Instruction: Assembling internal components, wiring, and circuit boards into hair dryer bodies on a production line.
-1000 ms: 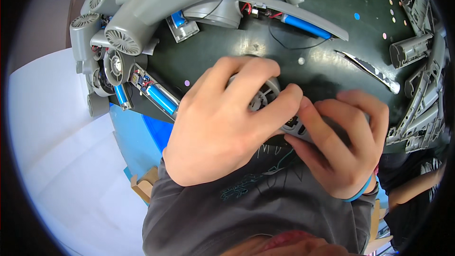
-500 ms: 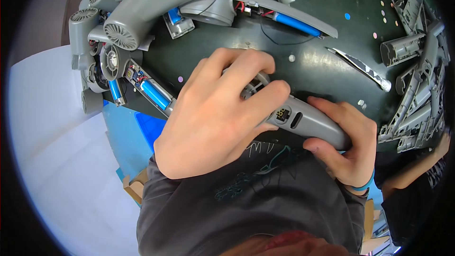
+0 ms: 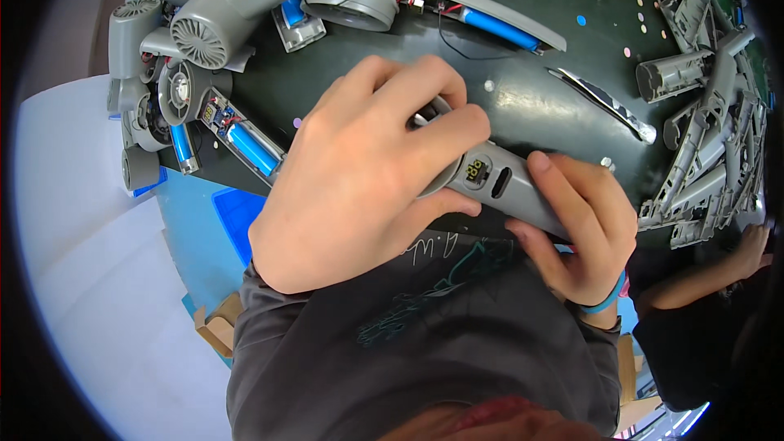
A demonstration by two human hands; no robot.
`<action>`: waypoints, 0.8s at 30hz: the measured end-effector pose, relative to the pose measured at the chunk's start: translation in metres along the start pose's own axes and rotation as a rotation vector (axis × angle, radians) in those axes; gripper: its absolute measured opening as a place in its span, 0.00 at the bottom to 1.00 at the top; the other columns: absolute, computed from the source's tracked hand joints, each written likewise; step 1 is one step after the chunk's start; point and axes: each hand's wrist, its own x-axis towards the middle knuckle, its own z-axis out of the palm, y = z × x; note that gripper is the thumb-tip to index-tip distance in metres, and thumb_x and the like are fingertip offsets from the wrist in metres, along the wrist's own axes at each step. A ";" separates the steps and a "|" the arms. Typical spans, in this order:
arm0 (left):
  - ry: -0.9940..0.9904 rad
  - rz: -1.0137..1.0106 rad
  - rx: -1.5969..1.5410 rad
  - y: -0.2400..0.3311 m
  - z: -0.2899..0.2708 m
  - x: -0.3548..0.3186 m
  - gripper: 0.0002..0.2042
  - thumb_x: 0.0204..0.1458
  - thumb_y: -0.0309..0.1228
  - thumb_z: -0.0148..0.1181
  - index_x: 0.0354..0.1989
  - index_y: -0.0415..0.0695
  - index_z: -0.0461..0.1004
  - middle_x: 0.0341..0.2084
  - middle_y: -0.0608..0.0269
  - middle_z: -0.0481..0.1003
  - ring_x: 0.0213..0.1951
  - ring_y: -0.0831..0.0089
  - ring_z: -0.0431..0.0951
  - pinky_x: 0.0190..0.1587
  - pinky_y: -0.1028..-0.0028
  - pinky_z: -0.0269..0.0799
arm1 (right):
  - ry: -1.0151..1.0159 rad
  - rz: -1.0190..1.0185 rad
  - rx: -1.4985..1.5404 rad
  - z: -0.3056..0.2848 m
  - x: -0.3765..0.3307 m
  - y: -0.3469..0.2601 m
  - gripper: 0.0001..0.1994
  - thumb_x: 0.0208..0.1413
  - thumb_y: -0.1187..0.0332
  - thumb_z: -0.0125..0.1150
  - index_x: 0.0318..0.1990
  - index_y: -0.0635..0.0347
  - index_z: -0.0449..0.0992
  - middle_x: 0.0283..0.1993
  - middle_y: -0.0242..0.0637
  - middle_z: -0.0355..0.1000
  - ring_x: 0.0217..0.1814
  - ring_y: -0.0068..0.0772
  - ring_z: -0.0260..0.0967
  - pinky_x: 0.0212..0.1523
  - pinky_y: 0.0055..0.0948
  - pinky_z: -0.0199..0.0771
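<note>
Both my hands are on a grey hand-held fan [image 3: 527, 198], held at a slant above the near part of the dark table. A small lit display and a dark oval slot show on its handle. My left hand [image 3: 371, 155] is wrapped over the round head end, hiding most of it. At the handle end, my right hand [image 3: 592, 224] grips with the thumb on the near side and the fingers on the far side.
Several grey fans and opened housings [image 3: 208, 41] with blue battery cells [image 3: 500, 28] crowd the left and far side. A slim pointed tool [image 3: 604, 104] lies on the table [image 3: 539, 86]. Empty grey shells [image 3: 710, 171] pile at right, near another person's arm [image 3: 702, 282].
The whole view has shifted slightly, with the table things now a little further left and up. Both hands keep hold of the fan, which sits a bit further left in the picture.
</note>
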 end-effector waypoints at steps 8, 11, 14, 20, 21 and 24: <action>0.017 0.053 -0.001 -0.004 -0.001 0.004 0.26 0.27 0.32 0.79 0.40 0.43 0.78 0.41 0.60 0.75 0.39 0.58 0.75 0.40 0.63 0.73 | -0.096 -0.112 -0.231 -0.014 0.009 0.001 0.29 0.53 0.59 0.69 0.58 0.70 0.76 0.51 0.52 0.77 0.43 0.51 0.77 0.43 0.40 0.75; -0.005 0.076 -0.002 -0.008 -0.003 0.008 0.25 0.31 0.35 0.79 0.40 0.44 0.78 0.40 0.61 0.74 0.38 0.58 0.74 0.39 0.63 0.72 | -0.106 -0.141 -0.330 -0.019 0.017 0.003 0.28 0.50 0.62 0.69 0.59 0.66 0.76 0.51 0.44 0.76 0.44 0.43 0.77 0.42 0.34 0.76; -0.034 0.054 0.078 -0.001 -0.001 0.013 0.23 0.34 0.37 0.78 0.40 0.45 0.77 0.37 0.63 0.73 0.36 0.58 0.74 0.37 0.63 0.71 | -0.093 -0.133 -0.344 -0.014 0.014 0.013 0.30 0.50 0.65 0.69 0.61 0.65 0.73 0.53 0.43 0.75 0.44 0.42 0.75 0.40 0.35 0.74; -0.083 0.007 0.141 0.001 -0.006 0.015 0.25 0.35 0.39 0.79 0.42 0.46 0.78 0.37 0.65 0.74 0.35 0.59 0.75 0.35 0.63 0.72 | -0.082 -0.124 -0.239 -0.017 0.017 0.018 0.29 0.50 0.64 0.69 0.60 0.66 0.74 0.52 0.44 0.76 0.43 0.43 0.75 0.39 0.36 0.75; -0.121 -0.005 0.128 -0.001 -0.008 0.014 0.26 0.34 0.40 0.79 0.43 0.46 0.78 0.37 0.65 0.74 0.35 0.59 0.76 0.35 0.63 0.73 | -0.100 -0.124 -0.193 -0.018 0.018 0.019 0.29 0.50 0.63 0.69 0.60 0.66 0.74 0.52 0.44 0.76 0.43 0.43 0.76 0.39 0.36 0.75; -0.122 -0.029 0.096 0.001 -0.007 0.011 0.29 0.31 0.41 0.80 0.45 0.47 0.78 0.38 0.65 0.75 0.37 0.60 0.77 0.36 0.63 0.73 | -0.241 -0.060 -0.116 -0.032 0.023 0.015 0.26 0.57 0.58 0.64 0.57 0.69 0.75 0.50 0.53 0.77 0.45 0.54 0.77 0.45 0.42 0.76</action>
